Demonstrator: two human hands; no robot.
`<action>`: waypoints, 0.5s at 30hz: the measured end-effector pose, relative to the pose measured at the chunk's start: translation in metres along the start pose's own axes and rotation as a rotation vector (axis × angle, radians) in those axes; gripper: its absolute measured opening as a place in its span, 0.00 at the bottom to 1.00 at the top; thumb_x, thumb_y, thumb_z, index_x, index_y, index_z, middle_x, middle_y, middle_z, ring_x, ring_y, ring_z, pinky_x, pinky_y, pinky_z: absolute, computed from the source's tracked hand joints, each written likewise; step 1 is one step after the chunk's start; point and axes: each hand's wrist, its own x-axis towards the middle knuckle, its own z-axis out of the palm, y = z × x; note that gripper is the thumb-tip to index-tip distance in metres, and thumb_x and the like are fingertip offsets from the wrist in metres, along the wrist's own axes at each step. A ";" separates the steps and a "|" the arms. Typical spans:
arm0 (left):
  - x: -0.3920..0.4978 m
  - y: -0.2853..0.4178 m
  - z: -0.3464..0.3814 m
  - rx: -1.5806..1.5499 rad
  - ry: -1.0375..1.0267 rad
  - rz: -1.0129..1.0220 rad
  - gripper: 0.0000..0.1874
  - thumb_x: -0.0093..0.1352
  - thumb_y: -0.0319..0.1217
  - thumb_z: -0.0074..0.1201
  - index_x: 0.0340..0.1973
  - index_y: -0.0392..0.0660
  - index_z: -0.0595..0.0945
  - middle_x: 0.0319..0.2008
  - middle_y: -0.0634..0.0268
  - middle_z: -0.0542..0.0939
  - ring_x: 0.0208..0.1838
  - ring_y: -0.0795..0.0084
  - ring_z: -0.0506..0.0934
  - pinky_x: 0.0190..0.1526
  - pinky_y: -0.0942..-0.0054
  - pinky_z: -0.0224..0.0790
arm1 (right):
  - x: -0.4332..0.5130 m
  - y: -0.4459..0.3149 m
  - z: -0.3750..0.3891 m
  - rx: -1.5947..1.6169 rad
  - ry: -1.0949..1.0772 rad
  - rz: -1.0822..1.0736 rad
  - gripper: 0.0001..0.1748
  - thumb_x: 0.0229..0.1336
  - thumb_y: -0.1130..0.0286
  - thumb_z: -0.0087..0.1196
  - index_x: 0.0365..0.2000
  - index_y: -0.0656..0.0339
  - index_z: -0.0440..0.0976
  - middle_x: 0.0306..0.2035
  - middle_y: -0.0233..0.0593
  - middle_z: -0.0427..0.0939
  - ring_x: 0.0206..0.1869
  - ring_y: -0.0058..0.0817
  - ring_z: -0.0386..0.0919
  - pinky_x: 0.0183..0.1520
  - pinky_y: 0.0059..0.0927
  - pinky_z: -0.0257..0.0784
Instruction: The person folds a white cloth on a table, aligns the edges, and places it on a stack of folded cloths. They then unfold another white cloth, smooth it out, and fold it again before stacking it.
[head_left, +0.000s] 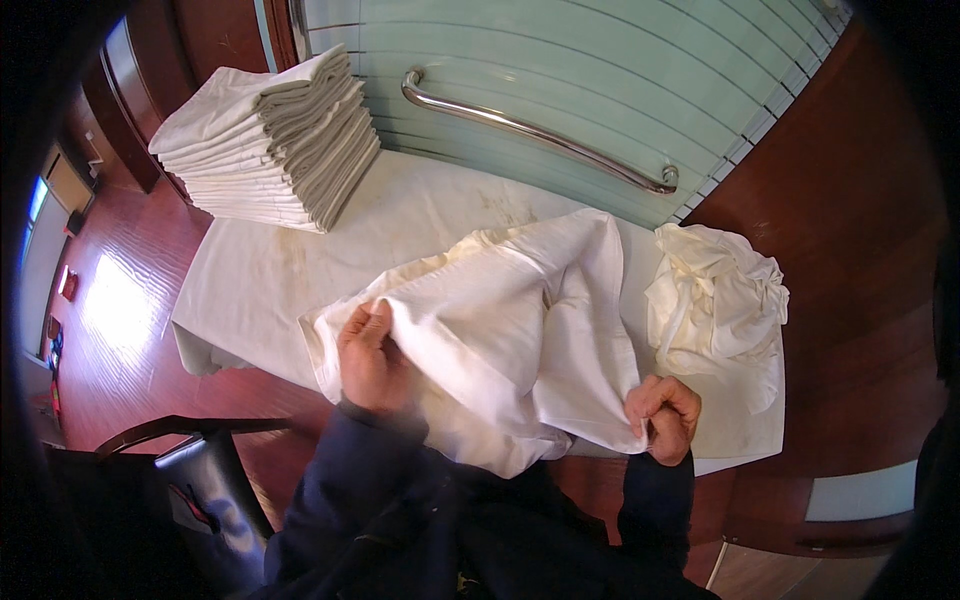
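Note:
A loose white cloth (487, 322) lies bunched and partly spread over the near side of a cloth-covered table (247, 262). My left hand (373, 360) pinches one edge of it between thumb and fingers, near the table's front edge. At the right, my right hand (666, 418) grips a corner of the same cloth. Between the two hands the fabric sags in folds, and its lower part hangs over the front edge towards me.
A tall stack of folded white cloths (262, 142) stands at the table's back left. A crumpled white cloth heap (716, 300) sits on the right end. Behind is a green tiled wall with a metal grab bar (532, 129). A dark chair (217, 495) stands at lower left.

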 end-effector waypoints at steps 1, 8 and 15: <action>0.006 0.006 -0.004 0.012 0.070 0.010 0.08 0.79 0.29 0.49 0.42 0.37 0.80 0.37 0.61 0.84 0.38 0.71 0.82 0.44 0.70 0.78 | 0.000 -0.003 -0.006 -0.074 0.017 -0.001 0.08 0.47 0.84 0.38 0.23 0.66 0.68 0.22 0.39 0.72 0.23 0.19 0.65 0.29 0.23 0.61; 0.023 0.033 -0.042 0.062 -0.039 0.149 0.15 0.81 0.35 0.45 0.49 0.34 0.79 0.46 0.53 0.85 0.45 0.62 0.84 0.50 0.63 0.79 | -0.012 -0.021 -0.045 -0.485 0.188 -0.057 0.09 0.49 0.81 0.40 0.25 0.65 0.73 0.22 0.29 0.71 0.24 0.15 0.63 0.30 0.19 0.56; 0.032 0.061 -0.053 0.157 0.024 0.239 0.15 0.80 0.35 0.47 0.47 0.34 0.80 0.44 0.56 0.84 0.45 0.64 0.84 0.49 0.66 0.79 | -0.006 -0.022 -0.095 -0.995 0.371 -0.076 0.10 0.56 0.80 0.42 0.28 0.64 0.76 0.19 0.24 0.67 0.23 0.12 0.61 0.27 0.21 0.54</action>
